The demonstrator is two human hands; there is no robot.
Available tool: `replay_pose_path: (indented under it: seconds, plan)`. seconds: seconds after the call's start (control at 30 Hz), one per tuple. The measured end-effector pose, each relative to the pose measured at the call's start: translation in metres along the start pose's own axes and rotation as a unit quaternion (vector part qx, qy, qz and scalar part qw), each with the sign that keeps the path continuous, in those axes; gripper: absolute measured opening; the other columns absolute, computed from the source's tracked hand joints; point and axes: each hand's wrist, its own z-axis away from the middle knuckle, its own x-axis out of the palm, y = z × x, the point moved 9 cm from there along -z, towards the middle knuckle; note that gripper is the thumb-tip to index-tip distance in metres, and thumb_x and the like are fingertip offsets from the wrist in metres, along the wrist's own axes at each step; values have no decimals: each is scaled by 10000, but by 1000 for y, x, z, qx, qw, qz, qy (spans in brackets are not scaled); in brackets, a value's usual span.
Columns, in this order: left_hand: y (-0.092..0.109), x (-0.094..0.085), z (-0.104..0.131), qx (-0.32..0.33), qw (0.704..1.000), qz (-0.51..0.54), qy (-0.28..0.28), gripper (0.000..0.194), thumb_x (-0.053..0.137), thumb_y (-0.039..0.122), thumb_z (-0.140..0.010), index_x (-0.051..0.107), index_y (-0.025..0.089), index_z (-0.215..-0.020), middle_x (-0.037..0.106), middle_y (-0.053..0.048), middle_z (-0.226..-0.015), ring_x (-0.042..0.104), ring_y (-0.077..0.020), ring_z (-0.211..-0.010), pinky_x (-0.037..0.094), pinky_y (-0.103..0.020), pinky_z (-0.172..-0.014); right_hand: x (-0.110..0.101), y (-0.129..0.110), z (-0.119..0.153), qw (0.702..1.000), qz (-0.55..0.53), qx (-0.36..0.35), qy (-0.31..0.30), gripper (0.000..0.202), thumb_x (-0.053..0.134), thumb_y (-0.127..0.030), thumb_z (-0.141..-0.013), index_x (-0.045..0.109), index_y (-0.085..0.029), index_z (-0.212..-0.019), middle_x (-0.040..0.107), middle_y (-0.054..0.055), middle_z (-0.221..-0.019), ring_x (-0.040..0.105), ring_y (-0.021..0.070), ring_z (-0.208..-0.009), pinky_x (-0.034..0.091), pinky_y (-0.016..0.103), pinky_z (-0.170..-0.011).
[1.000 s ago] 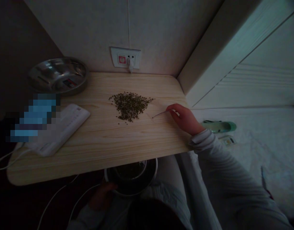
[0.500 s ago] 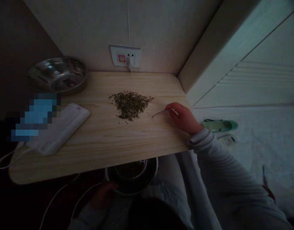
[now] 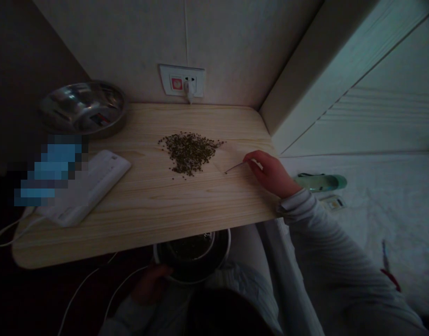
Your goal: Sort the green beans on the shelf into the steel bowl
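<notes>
A loose heap of small dark green beans or seeds [image 3: 190, 151] lies spread on the light wooden table [image 3: 141, 200]. To its right, my right hand [image 3: 266, 170] is closed in a pinch on a thin, tweezers-like tool [image 3: 237, 166]. The tool points left and down, a small dark speck like one bean at its tip, just over the tabletop. Below the table's front edge, my left hand [image 3: 153, 282] grips the rim of a dark round bowl [image 3: 198, 273] on my lap. Dim light hides most of its fingers. Something dark and shiny is inside the bowl.
At the back left stands a steel basin [image 3: 83, 109]. A white power strip [image 3: 92, 189] with a cable and a blurred-out phone-like screen [image 3: 55, 165] lie before it. The wall socket [image 3: 182, 81] holds a plug. A green bottle [image 3: 321, 183] lies on the right.
My right hand and the tool have shifted slightly right, the tip a little lower and farther from the heap. My left hand stays at the bowl's rim.
</notes>
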Motion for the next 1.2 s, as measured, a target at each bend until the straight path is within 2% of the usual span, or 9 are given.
replay_pose_path:
  seconds: [0.17,0.33,0.47,0.63,0.77,0.93,1.03,1.2]
  plan:
    - [3,6,0,15,1000,-19,-14,90,585,103,-480,622,172,-435,636,-57,-470,600,-315,-805,429,-410,-762,-7,5,8,1000,2,16,5,190,384,-121,-754,522,-190,-866,588,58,-846,539,175,-804,429,317,-730]
    - [5,13,1,24,1000,9,-17,108,588,107,-455,646,178,-511,697,-66,-680,569,-329,-902,426,-427,-791,-6,7,11,1000,-3,26,6,191,385,-117,-753,521,-183,-870,590,60,-847,542,171,-799,429,314,-730]
    - [6,13,0,30,999,10,-10,201,574,87,-453,676,163,-609,700,-77,-713,563,-335,-913,433,-421,-784,-7,7,17,999,-3,35,11,183,385,-141,-763,524,-188,-872,591,54,-843,545,172,-802,432,315,-720]
    - [9,19,0,41,999,12,-24,368,582,92,-443,681,180,-787,700,-63,-795,560,-335,-921,434,-433,-782,-16,16,30,996,-18,82,29,174,405,-162,-760,526,-190,-882,599,45,-816,555,160,-756,442,290,-655]
    - [9,22,1,38,999,5,-18,245,577,84,-444,678,165,-653,700,-68,-773,557,-339,-922,426,-430,-790,-18,31,38,989,-43,139,39,210,426,-160,-741,524,-185,-926,613,31,-774,567,148,-703,443,282,-629]
    - [11,23,3,43,999,10,-16,123,581,88,-445,647,176,-499,697,-57,-667,557,-336,-921,414,-423,-806,-5,35,41,982,-58,179,6,211,441,-193,-738,544,-187,-921,616,25,-756,565,151,-685,441,287,-615]
    - [11,23,4,44,999,9,-12,127,577,85,-439,647,173,-499,700,-64,-712,552,-339,-930,413,-426,-808,1,30,45,979,-75,191,-10,203,445,-219,-742,544,-192,-916,612,22,-745,561,155,-683,441,286,-604]
    - [10,25,5,31,999,17,-14,236,573,79,-441,677,164,-635,698,-66,-796,545,-341,-942,411,-431,-810,6,17,54,975,-96,200,-32,215,442,-253,-755,538,-191,-937,604,22,-739,554,149,-668,438,285,-609]
